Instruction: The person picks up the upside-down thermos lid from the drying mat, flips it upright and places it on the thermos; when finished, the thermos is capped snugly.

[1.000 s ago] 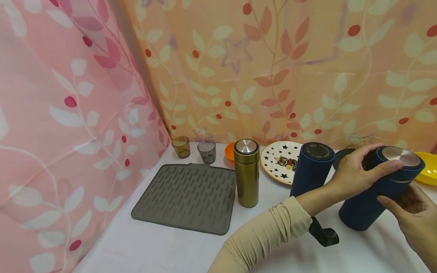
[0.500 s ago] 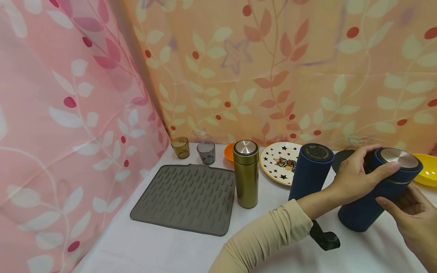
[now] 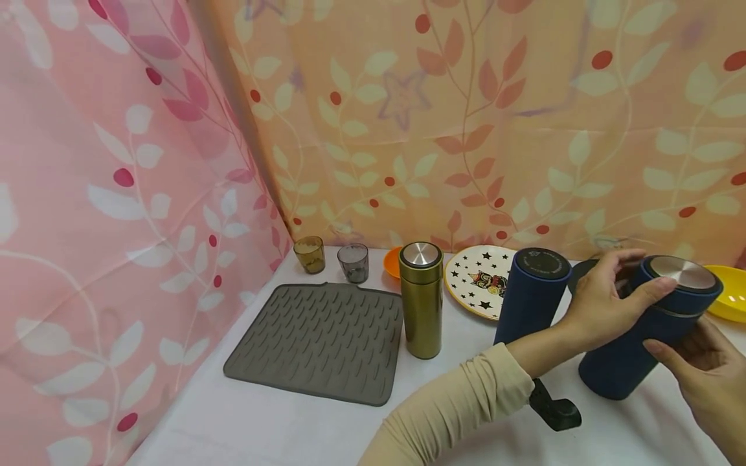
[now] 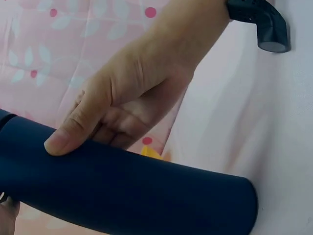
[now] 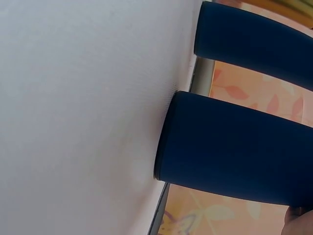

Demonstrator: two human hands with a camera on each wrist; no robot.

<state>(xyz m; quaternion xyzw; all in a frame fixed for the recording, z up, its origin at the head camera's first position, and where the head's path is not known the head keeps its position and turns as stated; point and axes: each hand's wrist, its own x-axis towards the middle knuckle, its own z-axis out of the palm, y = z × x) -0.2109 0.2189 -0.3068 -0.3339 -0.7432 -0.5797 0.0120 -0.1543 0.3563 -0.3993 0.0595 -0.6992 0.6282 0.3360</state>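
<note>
A dark blue thermos flask point(image 3: 623, 353) with a silver-topped lid point(image 3: 686, 272) stands on the white tabletop at the right of the head view. My left hand point(image 3: 603, 301) grips it around the lid end, thumb on the lid's rim. Lower down, my right hand point(image 3: 702, 372) holds the flask's side; the left wrist view shows that thumb pressed along the blue body point(image 4: 127, 186). Most of the right fingers are hidden behind the flask. In the right wrist view the flask's base point(image 5: 168, 137) meets the table.
Left of my hands stand another blue flask point(image 3: 533, 291) and a gold thermos point(image 3: 422, 304). A grey ridged mat point(image 3: 320, 343) lies further left. Behind are two small glasses point(image 3: 309, 254), an orange bowl point(image 3: 392, 262), a star-patterned plate point(image 3: 478, 281) and a yellow dish point(image 3: 731, 294).
</note>
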